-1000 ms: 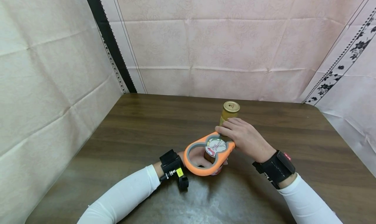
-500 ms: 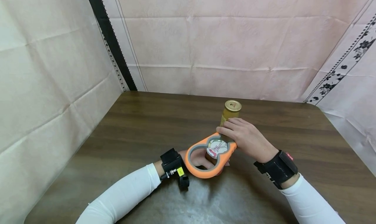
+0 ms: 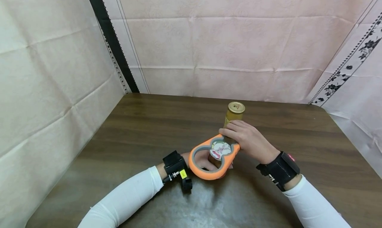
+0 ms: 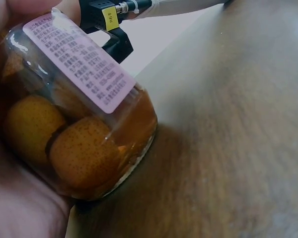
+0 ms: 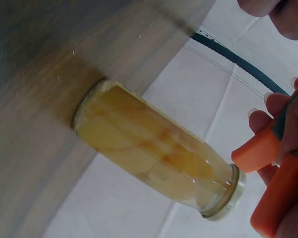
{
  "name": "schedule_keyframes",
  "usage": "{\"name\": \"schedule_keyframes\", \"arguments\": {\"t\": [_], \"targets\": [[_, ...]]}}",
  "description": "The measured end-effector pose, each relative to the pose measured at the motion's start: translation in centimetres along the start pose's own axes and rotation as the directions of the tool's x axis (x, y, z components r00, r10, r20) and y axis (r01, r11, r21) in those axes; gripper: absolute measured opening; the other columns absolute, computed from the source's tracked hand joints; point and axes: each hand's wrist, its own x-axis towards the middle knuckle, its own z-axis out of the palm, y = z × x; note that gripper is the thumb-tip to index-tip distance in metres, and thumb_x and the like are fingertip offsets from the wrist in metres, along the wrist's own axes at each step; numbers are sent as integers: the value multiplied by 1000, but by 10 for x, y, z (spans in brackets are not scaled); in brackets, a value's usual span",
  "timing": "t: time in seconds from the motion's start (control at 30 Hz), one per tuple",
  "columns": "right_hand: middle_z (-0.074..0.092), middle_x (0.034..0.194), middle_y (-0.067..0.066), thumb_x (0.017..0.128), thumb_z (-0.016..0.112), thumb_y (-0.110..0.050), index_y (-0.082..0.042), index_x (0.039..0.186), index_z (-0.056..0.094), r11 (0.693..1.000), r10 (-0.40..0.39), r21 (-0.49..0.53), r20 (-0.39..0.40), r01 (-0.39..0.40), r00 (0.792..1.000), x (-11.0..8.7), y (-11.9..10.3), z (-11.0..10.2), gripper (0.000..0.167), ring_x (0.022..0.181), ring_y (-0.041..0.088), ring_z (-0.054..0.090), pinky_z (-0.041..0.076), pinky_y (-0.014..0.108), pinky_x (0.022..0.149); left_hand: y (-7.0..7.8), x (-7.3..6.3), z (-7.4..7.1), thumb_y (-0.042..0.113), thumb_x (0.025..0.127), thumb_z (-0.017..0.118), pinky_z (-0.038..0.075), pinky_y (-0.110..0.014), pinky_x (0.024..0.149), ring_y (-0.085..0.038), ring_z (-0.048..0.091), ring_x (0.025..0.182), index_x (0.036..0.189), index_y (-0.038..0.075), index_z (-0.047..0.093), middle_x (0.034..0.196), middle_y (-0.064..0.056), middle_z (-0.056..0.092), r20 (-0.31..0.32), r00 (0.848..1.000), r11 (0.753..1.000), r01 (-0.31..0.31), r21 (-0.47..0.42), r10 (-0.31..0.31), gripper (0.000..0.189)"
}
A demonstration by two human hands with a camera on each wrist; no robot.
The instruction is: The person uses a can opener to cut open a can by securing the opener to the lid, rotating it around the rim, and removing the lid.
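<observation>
Your work surface is a brown wood-grain table (image 3: 143,131) with darker bands running across it, its far right corner rounded and a pale sheen on the stretch nearest you. Toward the far edge, right of centre, a tall jar of yellow fruit (image 5: 154,148) stands upright on the wood, gold lid up. Nearer you is a jar of round brown fruit (image 4: 84,114), its base down by the tabletop; you can't tell for certain whether it touches.

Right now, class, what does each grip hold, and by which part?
Left grip: the fruit jar, by its glass side. Right grip: the orange tool, by its open end.
</observation>
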Motion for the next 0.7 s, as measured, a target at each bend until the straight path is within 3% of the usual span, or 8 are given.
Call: {"name": "schedule_keyframes", "arguments": {"t": [0.17, 0.37, 0.47, 0.53, 0.57, 0.6, 0.63, 0.7], "targets": [[67, 108, 3, 77, 83, 0, -11, 120, 68, 998, 13, 56, -14, -12, 1000, -2, 1, 4, 47, 104, 20, 62, 55, 42, 92, 3, 2, -5, 52, 99, 59, 49, -48, 97, -31, 59, 112, 149, 15, 41, 127, -23, 60, -24, 997, 984, 73, -163, -78, 65], [68, 108, 4, 76, 85, -3, -10, 120, 68, 998, 29, 64, -12, -28, 1000, -4, 1, 5, 48, 105, 20, 63, 55, 42, 92, 3, 3, -6, 57, 100, 55, 48, -49, 98, -33, 59, 113, 136, -1, 51, 126, -24, 61, 4, 997, 983, 83, -163, -83, 68], [68, 109, 5, 74, 86, -5, -9, 120, 68, 996, 40, 79, -12, -39, 999, -5, 1, 7, 49, 106, 22, 64, 56, 43, 91, 8, 7, -11, 61, 100, 49, 48, -45, 94, -33, 59, 108, 133, -4, 52, 124, -21, 63, 50, 996, 996, 77, -36, -76, 73], [69, 110, 5, 75, 86, -7, -8, 121, 68, 993, 56, 100, -2, -55, 998, -5, 0, 7, 49, 107, 22, 64, 56, 44, 90, 12, 12, -17, 65, 101, 41, 47, -38, 85, -27, 58, 97, 129, -3, 56, 120, -14, 66, 97, 994, 978, 29, 208, -50, 75], [69, 110, 5, 75, 86, -6, -8, 121, 67, 992, 66, 112, 7, -66, 998, -5, 0, 8, 50, 107, 22, 64, 56, 44, 91, 14, 14, -21, 66, 102, 37, 45, -35, 81, -24, 57, 92, 127, -1, 59, 117, -9, 68, 122, 992, 937, -17, 349, -28, 75], [69, 111, 5, 75, 86, -5, -8, 121, 67, 989, 77, 122, 16, -78, 997, -5, -1, 8, 50, 108, 22, 64, 56, 44, 90, 16, 16, -25, 67, 102, 33, 43, -33, 77, -21, 55, 87, 124, 1, 61, 114, -4, 69, 152, 988, 868, -72, 492, -4, 75], [69, 111, 5, 75, 86, -5, -9, 122, 67, 987, 90, 133, 27, -93, 996, -5, -1, 8, 50, 108, 22, 64, 56, 44, 91, 18, 18, -30, 64, 104, 31, 41, -31, 74, -19, 53, 82, 123, 4, 63, 110, 0, 70, 183, 983, 773, -134, 620, 24, 71], [69, 112, 4, 77, 86, -5, -10, 122, 67, 981, 115, 151, 49, -121, 992, -5, -2, 8, 50, 109, 21, 64, 56, 43, 91, 21, 21, -36, 59, 105, 34, 38, -30, 69, -16, 48, 76, 121, 8, 65, 106, 5, 70, 222, 971, 598, -229, 768, 87, 62]]}}
